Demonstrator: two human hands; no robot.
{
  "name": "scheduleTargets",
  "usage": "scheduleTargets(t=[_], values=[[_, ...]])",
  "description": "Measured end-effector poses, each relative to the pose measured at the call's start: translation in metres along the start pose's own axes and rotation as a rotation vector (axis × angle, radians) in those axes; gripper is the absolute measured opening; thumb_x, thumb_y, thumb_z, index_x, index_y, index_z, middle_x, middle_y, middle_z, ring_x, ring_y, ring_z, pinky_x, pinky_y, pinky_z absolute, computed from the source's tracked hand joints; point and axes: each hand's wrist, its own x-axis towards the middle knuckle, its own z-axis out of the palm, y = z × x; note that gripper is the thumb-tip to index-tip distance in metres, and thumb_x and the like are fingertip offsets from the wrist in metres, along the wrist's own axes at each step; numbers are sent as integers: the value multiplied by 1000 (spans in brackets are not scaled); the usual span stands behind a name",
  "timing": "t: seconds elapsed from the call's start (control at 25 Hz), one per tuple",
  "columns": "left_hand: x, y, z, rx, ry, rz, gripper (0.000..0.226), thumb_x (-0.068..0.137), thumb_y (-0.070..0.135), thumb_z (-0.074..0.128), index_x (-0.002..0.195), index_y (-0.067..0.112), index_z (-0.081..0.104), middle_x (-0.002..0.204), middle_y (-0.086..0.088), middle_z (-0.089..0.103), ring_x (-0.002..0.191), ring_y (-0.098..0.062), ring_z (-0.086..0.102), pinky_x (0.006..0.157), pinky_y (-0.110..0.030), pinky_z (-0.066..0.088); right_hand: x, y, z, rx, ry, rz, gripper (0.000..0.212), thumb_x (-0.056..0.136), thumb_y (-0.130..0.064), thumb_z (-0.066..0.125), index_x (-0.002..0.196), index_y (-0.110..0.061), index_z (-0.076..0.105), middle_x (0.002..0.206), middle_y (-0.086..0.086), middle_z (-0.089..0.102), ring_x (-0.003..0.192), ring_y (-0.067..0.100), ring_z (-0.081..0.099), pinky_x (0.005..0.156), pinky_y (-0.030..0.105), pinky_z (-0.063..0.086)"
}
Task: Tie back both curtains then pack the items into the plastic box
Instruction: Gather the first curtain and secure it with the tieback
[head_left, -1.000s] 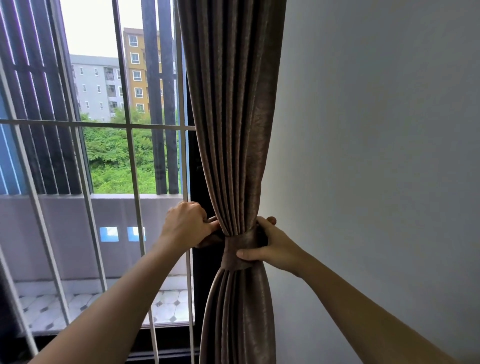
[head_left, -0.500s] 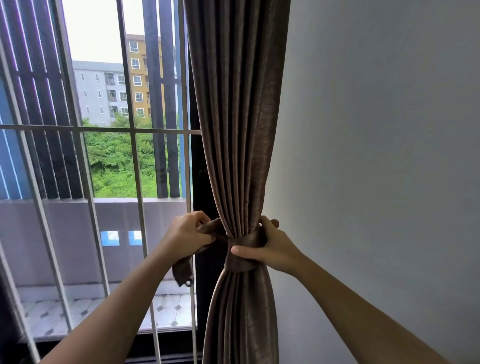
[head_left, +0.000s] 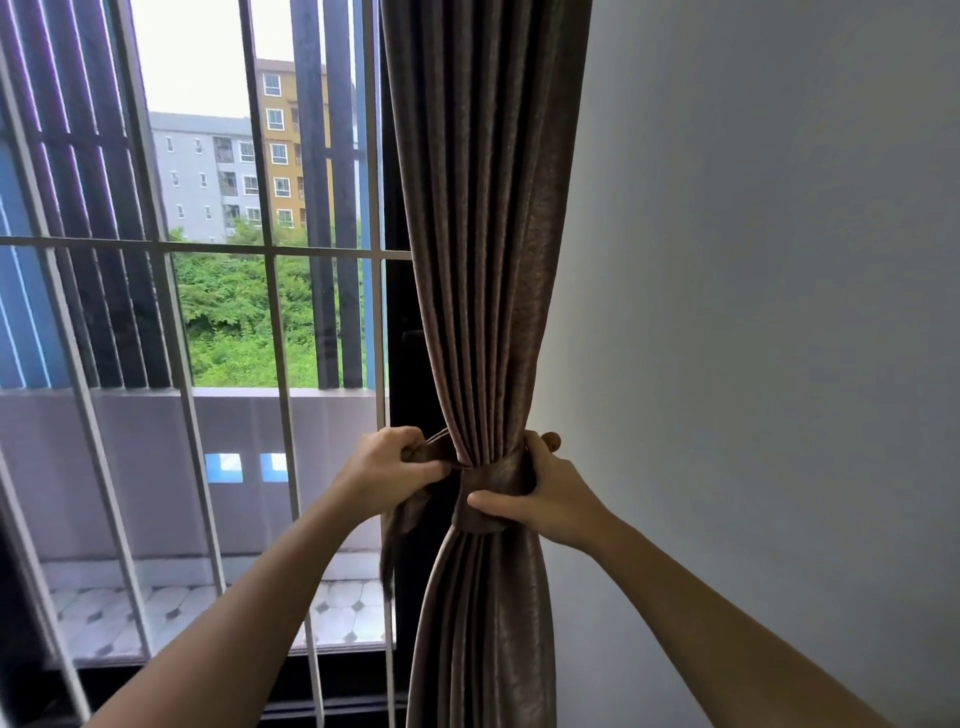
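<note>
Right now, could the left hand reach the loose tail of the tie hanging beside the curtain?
Probably yes: the tail hangs just below the left hand with nothing between, though that hand grips the tie.

Brown cloth curtain (head_left: 483, 260), faintly sheened; window bars (head_left: 270, 312) seemingly painted metal

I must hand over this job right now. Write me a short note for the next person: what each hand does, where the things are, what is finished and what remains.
Hands: the left hand grips the loose end of the tie-back on the window side. The right hand holds the wrapped band against the curtain on the wall side.
Done: this curtain is gathered and the tie-back goes round it; a tail hangs below the left hand.
Left: fasten the tie-back, which looks unsecured. The other curtain, the plastic box and the items are not in view.
</note>
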Motion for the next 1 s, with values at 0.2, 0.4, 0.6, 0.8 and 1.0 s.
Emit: scheduleTargets(t=[0.2, 0.4, 0.6, 0.8, 1.0], values=[[3, -6, -11, 218, 68, 130, 21, 82, 16, 64, 63, 12, 57, 58, -3, 54, 55, -21, 52, 49, -23, 35, -1, 0, 3, -14, -21, -8, 78, 75, -40, 74, 138, -22, 31, 128, -2, 56, 112, 17, 58, 91, 25, 49], [-17, -24, 0, 309, 132, 77, 12, 88, 30, 61, 88, 20, 66, 64, 4, 55, 57, -15, 51, 48, -24, 32, -4, 5, 0, -32, -38, -26, 77, 77, -40, 73, 139, -24, 31, 129, -6, 52, 109, 10, 53, 91, 22, 45], [-12, -1, -25, 371, -187, 14, 17, 83, 28, 64, 68, 20, 63, 60, 6, 53, 56, -11, 51, 47, -18, 36, -9, 15, -5, -40, 48, -117, 69, 75, -23, 76, 135, -20, 41, 119, -9, 54, 100, 1, 55, 78, 4, 44], [-38, 26, -11, 450, -136, 154, 34, 82, 44, 60, 63, 24, 39, 60, 10, 45, 63, -17, 49, 52, -27, 35, -5, 13, -2, 33, 77, -94, 65, 76, -11, 73, 133, -18, 43, 100, -18, 53, 96, 6, 56, 86, 14, 47], [-63, 13, 21, 267, 114, 347, 28, 90, 45, 45, 74, 23, 50, 53, 12, 45, 48, -13, 52, 47, -24, 38, -2, 18, 1, 157, 58, -47, 35, 76, -5, 66, 99, -24, 47, 94, -10, 58, 94, 12, 60, 78, 27, 52]])
